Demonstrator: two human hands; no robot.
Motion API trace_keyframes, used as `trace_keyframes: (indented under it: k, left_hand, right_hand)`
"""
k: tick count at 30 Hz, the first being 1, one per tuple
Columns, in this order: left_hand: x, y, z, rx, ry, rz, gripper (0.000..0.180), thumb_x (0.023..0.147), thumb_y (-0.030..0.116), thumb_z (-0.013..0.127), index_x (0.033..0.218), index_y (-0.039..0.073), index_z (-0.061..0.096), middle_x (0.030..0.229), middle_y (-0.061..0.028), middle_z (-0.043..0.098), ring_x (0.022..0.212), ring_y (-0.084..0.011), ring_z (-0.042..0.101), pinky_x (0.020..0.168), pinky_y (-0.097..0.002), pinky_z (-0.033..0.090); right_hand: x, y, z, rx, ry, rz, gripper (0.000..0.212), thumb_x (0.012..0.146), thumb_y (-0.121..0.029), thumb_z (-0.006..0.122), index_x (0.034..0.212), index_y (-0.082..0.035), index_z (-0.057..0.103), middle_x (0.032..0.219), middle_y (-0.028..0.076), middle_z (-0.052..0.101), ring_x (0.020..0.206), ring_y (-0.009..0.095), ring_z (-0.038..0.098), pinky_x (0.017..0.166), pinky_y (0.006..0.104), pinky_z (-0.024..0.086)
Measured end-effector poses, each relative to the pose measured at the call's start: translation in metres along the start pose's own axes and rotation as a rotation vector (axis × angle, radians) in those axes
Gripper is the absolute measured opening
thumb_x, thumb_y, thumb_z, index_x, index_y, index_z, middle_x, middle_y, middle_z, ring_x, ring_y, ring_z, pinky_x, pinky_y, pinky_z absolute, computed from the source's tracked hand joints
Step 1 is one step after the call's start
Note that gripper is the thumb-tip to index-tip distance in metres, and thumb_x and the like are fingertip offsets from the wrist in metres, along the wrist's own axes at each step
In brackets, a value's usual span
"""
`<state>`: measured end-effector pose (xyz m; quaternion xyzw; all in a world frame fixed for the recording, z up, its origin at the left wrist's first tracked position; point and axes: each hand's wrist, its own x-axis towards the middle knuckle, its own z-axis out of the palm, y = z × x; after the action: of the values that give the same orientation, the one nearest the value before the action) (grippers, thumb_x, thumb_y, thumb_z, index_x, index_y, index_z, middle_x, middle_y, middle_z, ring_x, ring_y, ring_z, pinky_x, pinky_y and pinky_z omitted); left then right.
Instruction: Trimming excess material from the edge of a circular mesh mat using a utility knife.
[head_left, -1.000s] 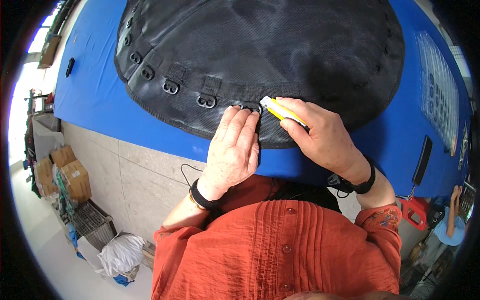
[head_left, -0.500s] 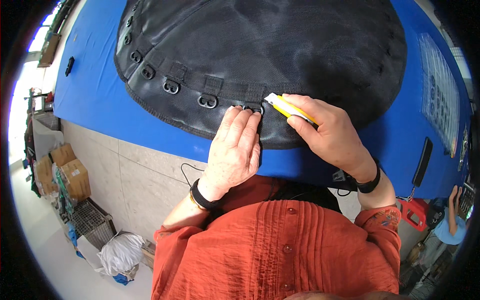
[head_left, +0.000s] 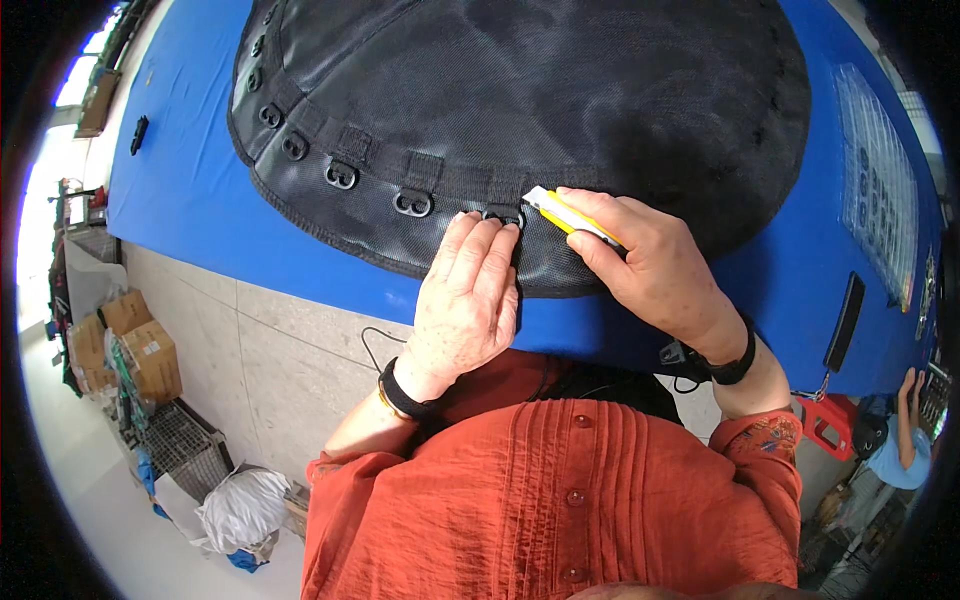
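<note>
Yellow cutter [head_left: 568, 214] shifted toward left hand [head_left: 468, 300], blade [head_left: 531, 197] apparently within reach of webbing tab [head_left: 505, 186]; right hand [head_left: 650, 262] pinching cutter, left fingers [head_left: 492, 250] together over black ring [head_left: 519, 219], pinch unclear

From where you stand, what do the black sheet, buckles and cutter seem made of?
Sheet: probably woven synthetic, faintly shiny; fine mesh texture shows.
Buckles: glossy by their highlights, likely plastic, perhaps coated metal.
Cutter: apparently smooth plastic, from its even yellow.
</note>
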<state>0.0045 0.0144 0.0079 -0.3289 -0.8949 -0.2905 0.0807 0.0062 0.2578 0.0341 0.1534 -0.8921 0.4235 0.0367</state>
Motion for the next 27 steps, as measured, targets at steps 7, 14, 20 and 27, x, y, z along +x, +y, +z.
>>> trace_keyframes:
  k: [7,14,20,27]
  left_hand:
    - [0.0000,0.0008,-0.0004,0.003,-0.005,-0.005,0.048,0.090,-0.002,0.066,0.137,-0.005,0.066,0.135,-0.0238,0.063,0.132,-0.0464,0.060,0.113,-0.0515,0.051]
    - [-0.0004,0.0001,0.0001,-0.003,-0.006,-0.005,0.048,0.090,-0.001,0.066,0.138,-0.005,0.066,0.135,-0.0238,0.063,0.132,-0.0463,0.060,0.114,-0.0516,0.051]
    - [0.0007,0.0007,-0.0004,-0.005,-0.007,0.001,0.049,0.090,-0.001,0.066,0.138,-0.005,0.066,0.135,-0.0241,0.063,0.131,-0.0462,0.060,0.113,-0.0516,0.051]
    - [0.0003,-0.0001,0.0006,-0.002,0.001,0.005,0.049,0.090,0.000,0.066,0.138,-0.005,0.066,0.135,-0.0241,0.063,0.131,-0.0463,0.061,0.113,-0.0515,0.051]
  right_hand:
    - [-0.0008,-0.0002,-0.0004,-0.004,-0.005,0.018,0.038,0.102,-0.014,0.071,0.140,-0.010,0.068,0.115,0.016,0.077,0.097,0.036,0.076,0.084,0.0446,0.062]
    - [-0.0007,0.0012,0.0000,0.007,-0.009,0.019,0.038,0.102,-0.013,0.071,0.140,-0.009,0.067,0.118,0.017,0.077,0.100,0.036,0.076,0.086,0.0439,0.063]
    - [0.0002,0.0013,-0.0015,0.000,-0.003,-0.009,0.038,0.102,-0.013,0.071,0.139,-0.009,0.068,0.121,0.017,0.077,0.103,0.036,0.076,0.088,0.0437,0.063]
    - [0.0001,-0.0015,-0.0016,0.019,-0.011,0.023,0.038,0.102,-0.012,0.070,0.139,-0.009,0.068,0.122,0.017,0.077,0.105,0.037,0.076,0.090,0.0437,0.063]
